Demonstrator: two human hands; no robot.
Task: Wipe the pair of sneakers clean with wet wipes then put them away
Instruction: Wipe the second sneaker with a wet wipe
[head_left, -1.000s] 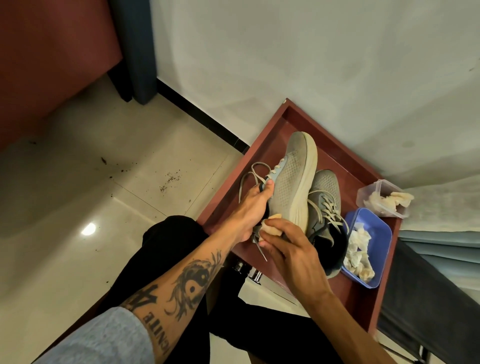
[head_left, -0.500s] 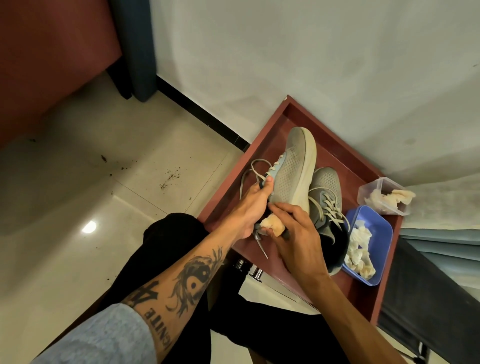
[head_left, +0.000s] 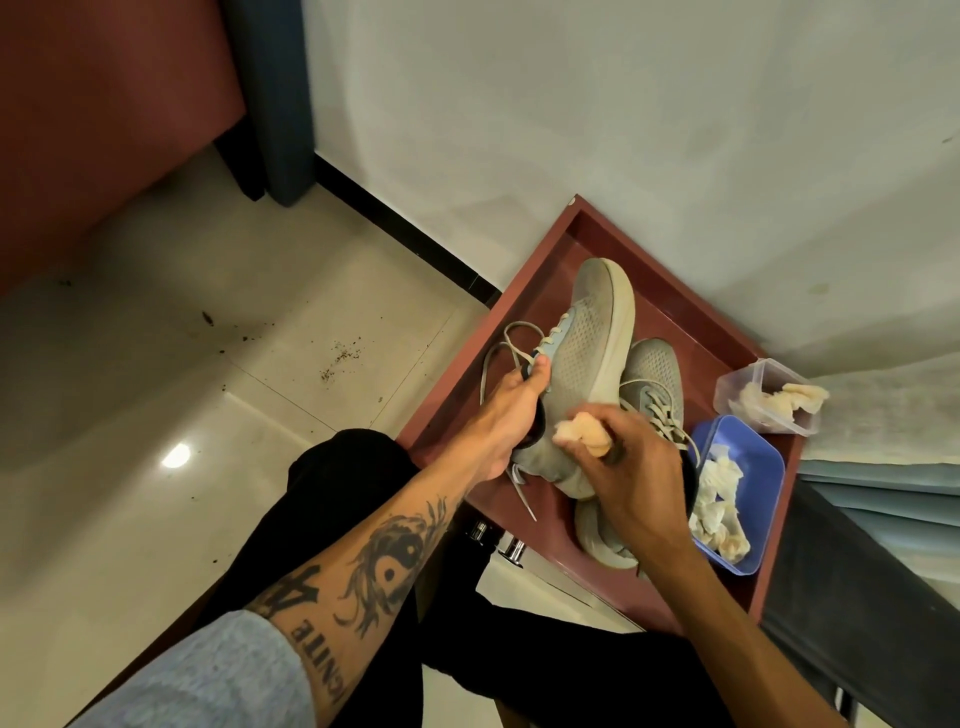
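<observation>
- The held sneaker (head_left: 582, 364) is tipped on its side above the red tray (head_left: 519, 306), toe pointing towards the wall, pale sole edge facing right.
- The left hand (head_left: 504, 410) grips it at the collar, thumb up by the laces.
- The right hand (head_left: 623, 467) pinches a crumpled, yellowish wet wipe (head_left: 576, 431) and presses it against the shoe's side near the heel.
- The second sneaker (head_left: 654, 374) lies in the tray just behind, partly hidden.
- To the right, a blue tub (head_left: 768, 462) holds balled-up wipes, with a clear container (head_left: 727, 395) of wipes just beyond it.
- I'd say the first shoe is mid-wipe. Next comes rubbing along the sole edge and turning the shoe, likely with a fresh wipe, since this one looks soiled.
</observation>
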